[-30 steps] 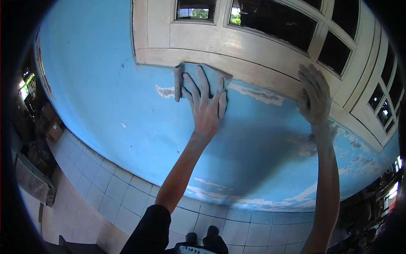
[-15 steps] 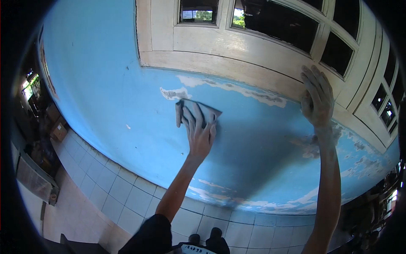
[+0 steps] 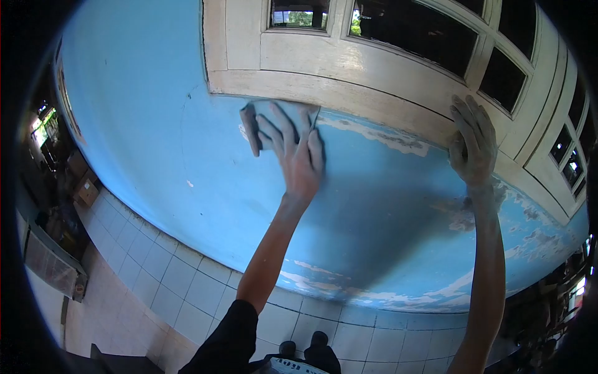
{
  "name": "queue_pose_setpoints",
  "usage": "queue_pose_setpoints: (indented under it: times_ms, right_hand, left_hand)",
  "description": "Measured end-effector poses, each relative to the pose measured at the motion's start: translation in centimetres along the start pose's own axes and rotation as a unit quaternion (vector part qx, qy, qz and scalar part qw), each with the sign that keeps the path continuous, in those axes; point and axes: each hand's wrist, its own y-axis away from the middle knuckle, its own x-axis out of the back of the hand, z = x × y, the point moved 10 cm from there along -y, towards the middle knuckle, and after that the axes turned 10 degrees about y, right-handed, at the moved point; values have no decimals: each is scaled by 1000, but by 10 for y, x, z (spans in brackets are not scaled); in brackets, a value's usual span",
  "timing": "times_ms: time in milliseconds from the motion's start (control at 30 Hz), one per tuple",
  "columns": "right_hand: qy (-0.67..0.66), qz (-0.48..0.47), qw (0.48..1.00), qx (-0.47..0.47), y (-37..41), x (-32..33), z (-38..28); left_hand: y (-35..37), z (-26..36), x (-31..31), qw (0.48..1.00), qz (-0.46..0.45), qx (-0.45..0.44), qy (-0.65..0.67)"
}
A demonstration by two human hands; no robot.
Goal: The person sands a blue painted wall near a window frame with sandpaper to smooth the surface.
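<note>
With spread fingers, my left hand [image 3: 298,156] presses a grey sheet of sandpaper [image 3: 250,129] flat on the light blue wall [image 3: 149,131], just under the window frame. The sheet's left edge is folded up beside the fingers. Dust coats the fingers of both hands. My right hand [image 3: 476,146] leans on the lower edge of the white wooden window frame [image 3: 367,65], its fingers stretched upward and nothing visible in it. Between the hands, a bare whitish patch [image 3: 386,138] of peeled paint runs below the frame.
More peeled paint [image 3: 461,215] shows below my right hand and along the wall's foot. White floor tiles [image 3: 205,290] meet the wall, and my feet [image 3: 319,338] stand on them. A cardboard box [image 3: 86,192] is at the far left.
My left hand and the sandpaper have moved up the wall to the window frame's lower edge, over part of the peeled patch. My right hand stays on the frame.
</note>
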Motion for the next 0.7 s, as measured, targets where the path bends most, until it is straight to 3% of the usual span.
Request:
queue_pose_setpoints:
  times_ms: [100, 167, 267, 333, 367, 433, 467, 533, 567, 633, 667, 700]
  right_hand:
    - [3, -3, 1000, 1, 0, 0, 0]
    - [-4, 3, 1000, 3, 0, 1, -2]
    - [-7, 1, 1000, 9, -2, 1, 0]
    - [-2, -1, 1000, 8, -1, 0, -1]
    - [2, -2, 1000, 8, -3, 0, -1]
    - [-7, 4, 1000, 3, -4, 2, -2]
    - [-4, 0, 1000, 1, -3, 2, -1]
    - [-3, 4, 1000, 6, -3, 2, -1]
    - [-3, 3, 1000, 8, -3, 3, -3]
    - [-15, -4, 1000, 5, -5, 4, -2]
    - [-10, -6, 1000, 7, -5, 3, -2]
    - [-11, -5, 1000, 3, -5, 3, -2]
  left_hand:
    - [36, 16, -23, 997, -60, -55, 10]
    - [96, 51, -55, 969, -191, -150, -34]
    - [81, 44, -44, 962, -159, -220, -39]
    - [22, 2, -9, 995, -9, -96, -23]
    - [11, -28, -2, 984, -70, 77, 144]
    - [10, 4, 3, 999, 42, -15, 11]
    - [26, 15, -6, 999, 39, -14, 15]
    - [80, 67, -60, 959, -211, -188, -14]
    - [80, 60, -61, 960, -210, -186, -13]
    - [54, 40, -30, 976, -63, -203, -50]
    - [35, 20, -15, 991, -56, -120, -1]
    - [32, 25, -19, 991, -56, -121, 5]
